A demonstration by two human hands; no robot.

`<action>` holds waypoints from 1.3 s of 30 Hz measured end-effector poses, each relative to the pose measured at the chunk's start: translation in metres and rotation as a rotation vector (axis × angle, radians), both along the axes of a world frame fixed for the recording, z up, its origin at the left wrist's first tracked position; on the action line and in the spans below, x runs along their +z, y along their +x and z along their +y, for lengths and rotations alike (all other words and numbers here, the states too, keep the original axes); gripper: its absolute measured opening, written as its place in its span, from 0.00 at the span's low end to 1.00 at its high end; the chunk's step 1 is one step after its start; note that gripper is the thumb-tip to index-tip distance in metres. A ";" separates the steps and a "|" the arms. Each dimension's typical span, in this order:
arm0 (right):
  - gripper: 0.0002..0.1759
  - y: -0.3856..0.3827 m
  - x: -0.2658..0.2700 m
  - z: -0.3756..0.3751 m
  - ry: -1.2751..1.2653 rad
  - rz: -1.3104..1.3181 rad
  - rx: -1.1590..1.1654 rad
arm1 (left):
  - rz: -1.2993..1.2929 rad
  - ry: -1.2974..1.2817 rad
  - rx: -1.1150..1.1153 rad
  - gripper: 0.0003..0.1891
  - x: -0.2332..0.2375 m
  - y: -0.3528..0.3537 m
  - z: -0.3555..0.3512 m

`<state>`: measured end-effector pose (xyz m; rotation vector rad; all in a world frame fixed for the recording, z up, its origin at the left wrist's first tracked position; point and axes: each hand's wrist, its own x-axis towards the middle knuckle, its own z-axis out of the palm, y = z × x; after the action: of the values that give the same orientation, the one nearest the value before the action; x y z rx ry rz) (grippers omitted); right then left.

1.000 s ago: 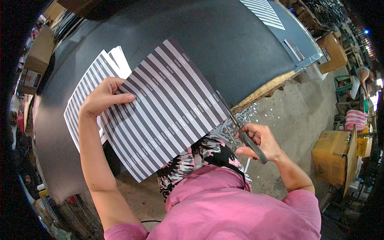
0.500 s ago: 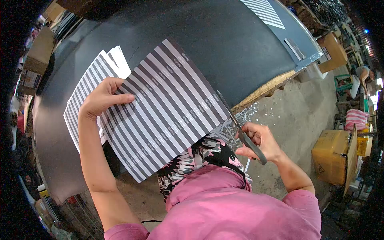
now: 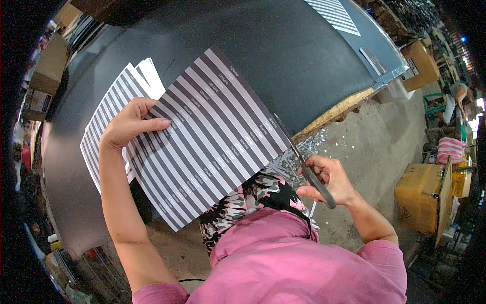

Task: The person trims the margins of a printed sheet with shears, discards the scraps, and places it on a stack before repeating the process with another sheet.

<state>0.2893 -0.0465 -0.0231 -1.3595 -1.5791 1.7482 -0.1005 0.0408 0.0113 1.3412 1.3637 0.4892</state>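
Note:
A sheet of paper (image 3: 212, 137) with dark and white stripes and small printed words hangs tilted over my lap. Its upper left edge is pinched between the thumb and fingers of my left hand (image 3: 132, 123). My right hand (image 3: 328, 181) grips the dark handles of a pair of scissors (image 3: 307, 169), whose blades lie along the sheet's right edge. Whether the blades are apart is hard to make out. Under my left hand and forearm, more striped sheets (image 3: 109, 109) lie in a loose pile on the dark table (image 3: 228, 38).
Paper scraps (image 3: 288, 169) lie on the floor below the scissors. Another striped sheet (image 3: 334, 16) rests at the table's far right corner. A cardboard box (image 3: 417, 197) stands on the right, and another person (image 3: 458, 99) is bent over in the right background.
Both hands, the striped sheet and the scissors hold nearly the same position. The scissors' handles have drawn slightly closer together.

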 end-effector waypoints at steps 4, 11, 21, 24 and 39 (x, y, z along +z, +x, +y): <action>0.23 0.001 -0.001 0.000 -0.007 -0.005 0.001 | 0.009 0.002 0.007 0.18 -0.001 -0.001 0.000; 0.25 0.001 -0.002 0.000 0.006 -0.004 -0.002 | -0.002 0.017 0.001 0.18 -0.003 -0.002 0.001; 0.25 0.001 -0.003 -0.001 -0.001 0.022 0.001 | -0.005 0.029 -0.016 0.16 -0.008 -0.005 0.002; 0.25 0.003 -0.007 -0.001 0.014 0.004 0.018 | -0.022 0.034 -0.010 0.16 -0.007 -0.003 0.001; 0.25 0.001 -0.003 0.000 -0.015 0.014 0.001 | -0.018 0.038 0.002 0.17 -0.008 -0.003 0.001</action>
<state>0.2904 -0.0469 -0.0262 -1.3510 -1.5625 1.7702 -0.1039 0.0419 0.0033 1.3635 1.3470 0.5293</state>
